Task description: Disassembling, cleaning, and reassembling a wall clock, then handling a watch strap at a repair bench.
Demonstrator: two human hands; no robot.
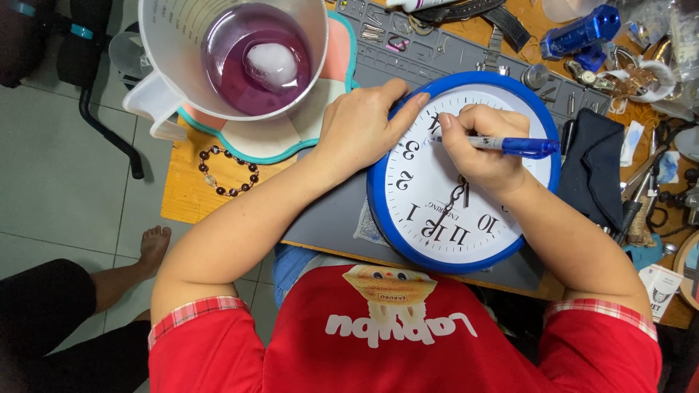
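Note:
A round wall clock (437, 211) with a blue rim and a white dial lies flat on a grey work mat (331, 215). My left hand (360, 127) rests on the clock's upper left rim, fingers spread over the edge. My right hand (480, 149) lies on the dial and grips a blue pen (510, 145), its tip touching the dial near the upper numerals. The clock's dark hands (457, 200) show just below my right hand.
A white measuring jug (164, 44) holding purple liquid and a pale lump stands at the upper left on a pink and teal mat. A bead bracelet (227, 171) lies on the wooden table. A dark cloth (593, 171), tools and small parts crowd the right side.

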